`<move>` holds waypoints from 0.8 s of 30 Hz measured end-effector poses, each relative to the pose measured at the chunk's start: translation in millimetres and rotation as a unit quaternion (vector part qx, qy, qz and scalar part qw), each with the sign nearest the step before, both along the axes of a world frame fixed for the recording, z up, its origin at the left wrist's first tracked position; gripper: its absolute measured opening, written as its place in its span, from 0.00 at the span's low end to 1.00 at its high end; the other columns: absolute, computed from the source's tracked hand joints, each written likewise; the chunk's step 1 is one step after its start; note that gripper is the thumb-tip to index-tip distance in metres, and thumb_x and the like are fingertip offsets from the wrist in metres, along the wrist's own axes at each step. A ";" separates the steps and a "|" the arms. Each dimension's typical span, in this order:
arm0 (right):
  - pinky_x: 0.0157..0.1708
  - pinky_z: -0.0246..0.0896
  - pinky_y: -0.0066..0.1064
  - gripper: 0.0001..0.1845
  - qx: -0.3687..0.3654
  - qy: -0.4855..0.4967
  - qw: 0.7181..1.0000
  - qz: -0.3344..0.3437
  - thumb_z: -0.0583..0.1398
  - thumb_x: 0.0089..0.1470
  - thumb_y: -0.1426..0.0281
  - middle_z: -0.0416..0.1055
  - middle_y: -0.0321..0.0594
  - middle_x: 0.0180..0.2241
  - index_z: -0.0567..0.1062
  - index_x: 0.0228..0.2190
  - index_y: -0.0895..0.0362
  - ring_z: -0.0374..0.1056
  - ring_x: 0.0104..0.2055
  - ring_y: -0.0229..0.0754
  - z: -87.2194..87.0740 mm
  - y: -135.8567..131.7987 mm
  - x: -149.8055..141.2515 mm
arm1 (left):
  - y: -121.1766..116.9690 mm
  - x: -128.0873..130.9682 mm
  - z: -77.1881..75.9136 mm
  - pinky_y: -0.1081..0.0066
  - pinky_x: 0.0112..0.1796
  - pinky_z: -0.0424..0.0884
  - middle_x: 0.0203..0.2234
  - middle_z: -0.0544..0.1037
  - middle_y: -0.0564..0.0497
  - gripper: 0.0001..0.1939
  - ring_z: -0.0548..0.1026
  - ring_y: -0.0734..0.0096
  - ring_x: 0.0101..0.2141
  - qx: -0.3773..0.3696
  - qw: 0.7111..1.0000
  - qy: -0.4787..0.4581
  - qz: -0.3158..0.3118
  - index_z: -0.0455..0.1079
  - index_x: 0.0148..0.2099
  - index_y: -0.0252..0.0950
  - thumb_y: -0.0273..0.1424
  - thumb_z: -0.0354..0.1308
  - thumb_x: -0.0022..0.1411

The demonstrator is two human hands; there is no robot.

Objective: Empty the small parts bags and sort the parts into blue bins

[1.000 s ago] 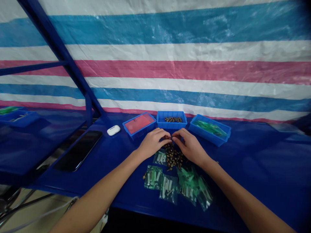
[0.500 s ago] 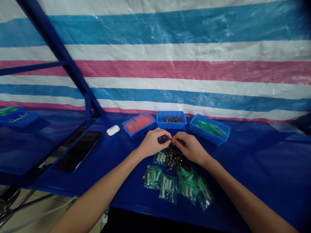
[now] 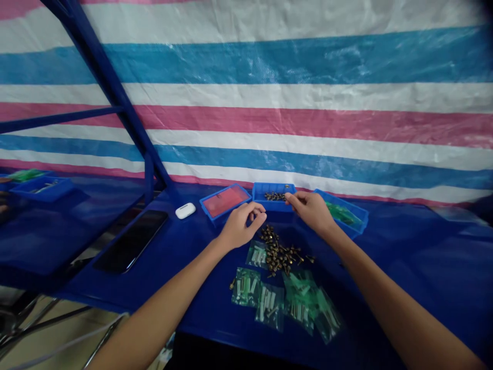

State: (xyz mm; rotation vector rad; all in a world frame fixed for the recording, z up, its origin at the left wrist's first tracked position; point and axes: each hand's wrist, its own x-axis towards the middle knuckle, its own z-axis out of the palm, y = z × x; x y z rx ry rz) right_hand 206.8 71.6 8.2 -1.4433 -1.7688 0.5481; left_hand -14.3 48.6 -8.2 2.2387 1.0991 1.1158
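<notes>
Screws (image 3: 281, 257) sit in a loose brassy pile on our blue table (image 3: 404, 267), between the bags (image 3: 245, 288) and the middle bin (image 3: 269, 206). Right hand (image 3: 314, 209) is at the middle bin's right end, thumb and index nearly together in a pinch; we can't tell if anything is between them. One brassy bit shows by the bin's back wall, just above the fingertips; lying or dropping, we can't say. Left hand (image 3: 239, 223) is near the pile, half curled, thumb a little off the fingers, nothing seen in its hold.

For good handling, we'd say: light fingertip pinch, one piece at a time, and release low inside the rim so nothing bounces out. We'd watch the right wrist near the right bin (image 3: 364, 219), and not miss the stray piece (image 3: 232, 283) left of the bags.

Containers: middle bin has a small heap of screws; left bin (image 3: 221, 218) has something flat and pink, can't tell what; right bin has green packets. Bags are clear, with white and green pieces inside.
</notes>
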 end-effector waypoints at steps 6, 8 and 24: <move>0.23 0.49 0.29 0.23 -0.018 -0.070 0.996 0.058 0.53 0.60 0.56 0.65 0.34 0.17 0.73 0.22 0.57 0.59 0.20 0.36 -18.3 -16.5 3.8 | 5.2 -0.8 -10.0 0.69 0.37 0.67 0.30 0.74 0.51 0.12 0.71 0.68 0.33 0.026 0.996 0.082 0.038 0.70 0.41 0.38 0.36 0.46 0.69; 0.24 0.51 0.29 0.20 -0.020 -0.085 0.991 0.099 0.54 0.60 0.58 0.68 0.35 0.19 0.75 0.25 0.57 0.61 0.22 0.37 -22.0 -25.4 4.1 | 8.0 -1.5 -15.0 0.67 0.40 0.67 0.34 0.75 0.51 0.10 0.72 0.67 0.37 0.035 0.993 0.110 0.027 0.70 0.42 0.39 0.33 0.48 0.68; 0.37 0.62 0.34 0.08 -0.014 -0.098 0.979 0.177 0.56 0.59 0.68 0.74 0.40 0.34 0.76 0.35 0.56 0.69 0.35 0.41 -26.6 -37.1 6.6 | 7.3 0.2 -16.1 0.65 0.44 0.69 0.37 0.76 0.50 0.10 0.73 0.65 0.41 0.044 0.991 0.123 0.027 0.71 0.42 0.38 0.30 0.49 0.67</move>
